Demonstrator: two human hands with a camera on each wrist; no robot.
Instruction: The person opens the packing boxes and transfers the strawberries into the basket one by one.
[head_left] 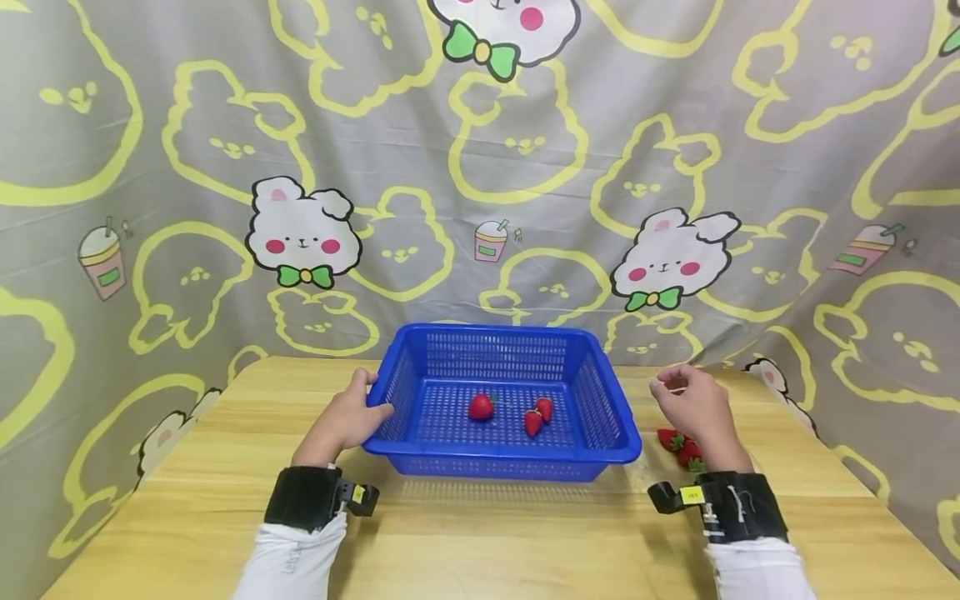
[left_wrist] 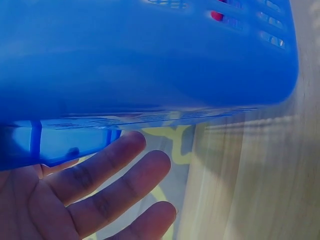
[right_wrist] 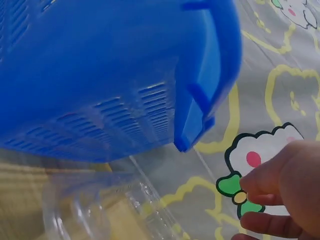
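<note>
Three strawberries [head_left: 534, 414] lay inside the blue basket [head_left: 420, 358], one apart toward the left hand's side and two touching each other nearer the right hand's side. Two more strawberries [head_left: 678, 447] remained on the wooden table [head_left: 480, 542], just under and beside the right hand's wrist, outside the basket. The left hand [head_left: 347, 419] rested against the basket's left rim, thumb over the edge; from the wrist view its fingers [left_wrist: 107, 172] lay fairly straight beneath the rim, pressing rather than clenching. The right hand [head_left: 688, 400] hovered clear of the basket's right wall, fingers loosely curled, holding nothing visible (its wrist view showed only fingertips, empty). A clear plastic container [right_wrist: 100, 210] showed below the basket in the right wrist view, blurred. Judgement: loading the basket looked a little past halfway, three in, two left by the right hand.
</note>
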